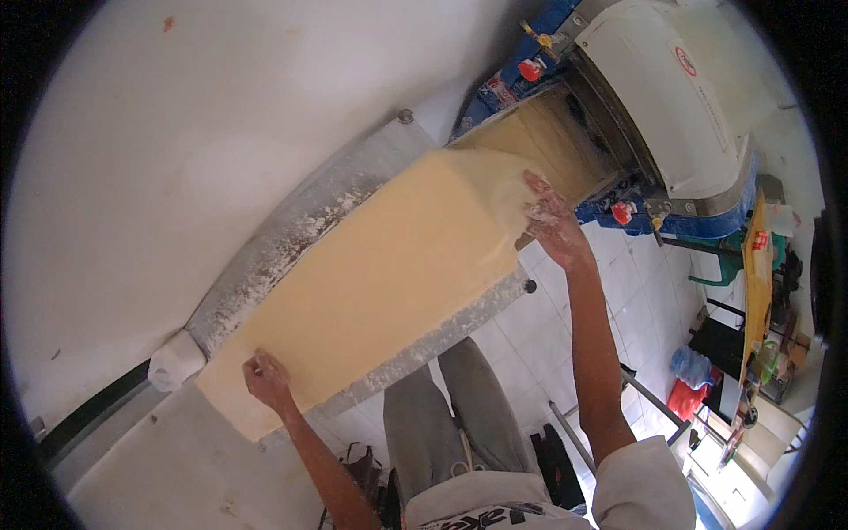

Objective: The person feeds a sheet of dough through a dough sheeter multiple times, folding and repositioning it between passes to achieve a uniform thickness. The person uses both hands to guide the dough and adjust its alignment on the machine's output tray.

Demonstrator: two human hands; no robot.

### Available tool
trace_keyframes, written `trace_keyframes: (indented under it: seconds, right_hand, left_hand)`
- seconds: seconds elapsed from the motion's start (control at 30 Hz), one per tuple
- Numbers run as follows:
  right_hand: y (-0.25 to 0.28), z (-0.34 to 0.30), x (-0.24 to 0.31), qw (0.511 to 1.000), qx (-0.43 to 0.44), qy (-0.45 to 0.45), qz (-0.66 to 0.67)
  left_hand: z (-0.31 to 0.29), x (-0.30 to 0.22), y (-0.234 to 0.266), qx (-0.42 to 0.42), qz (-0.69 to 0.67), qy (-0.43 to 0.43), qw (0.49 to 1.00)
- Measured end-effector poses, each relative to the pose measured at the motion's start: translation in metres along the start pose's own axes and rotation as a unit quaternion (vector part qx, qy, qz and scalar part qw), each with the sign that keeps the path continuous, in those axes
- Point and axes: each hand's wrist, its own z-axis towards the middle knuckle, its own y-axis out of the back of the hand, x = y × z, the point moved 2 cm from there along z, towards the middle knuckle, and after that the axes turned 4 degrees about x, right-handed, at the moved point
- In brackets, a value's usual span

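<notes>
A long, smooth sheet of pale yellow dough (371, 274) lies along a floured metal table (291, 231), running from lower left up to a dough sheeter (654, 97). Near the sheet's left end, my left hand (267, 380) rests over the dough with curled fingers; whatever they may pinch is too small to make out. My right hand (554, 225), dusted with flour, touches the sheet's near edge beside the machine, its fingers apart. There the dough bulges and folds. More dough (539, 132) lies on the machine's infeed, partly under the right-hand end of the sheet.
Red knobs (623, 212) and blue side panels flank the machine's mouth. A white wall (177, 132) backs the table. At the table's left end is a white roll (177, 360). Farther right are a blue water jug (691, 367), a red item and a cluttered shelf.
</notes>
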Motion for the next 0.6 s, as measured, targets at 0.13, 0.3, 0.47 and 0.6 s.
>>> trace_keyframes:
  seconds: [0.13,0.3,0.47,0.6]
  right_hand:
    - [0.004,0.004,0.004,1.0,-0.002,-0.018,-0.015]
    - [0.021,0.008,-0.005,0.999,-0.037,-0.003,0.011]
    - [-0.009,0.001,0.002,0.996,-0.079,0.001,0.052]
    - [0.024,0.003,-0.014,0.998,-0.019,0.01,0.06]
  left_hand:
    - [-0.008,-0.012,-0.002,-0.003,0.052,-0.029,0.998]
    - [-0.009,-0.012,-0.005,0.049,-0.248,0.048,0.966]
    - [-0.011,-0.019,0.01,0.159,-0.098,0.164,0.969]
    - [-0.019,-0.011,0.004,0.108,-0.18,0.088,0.974]
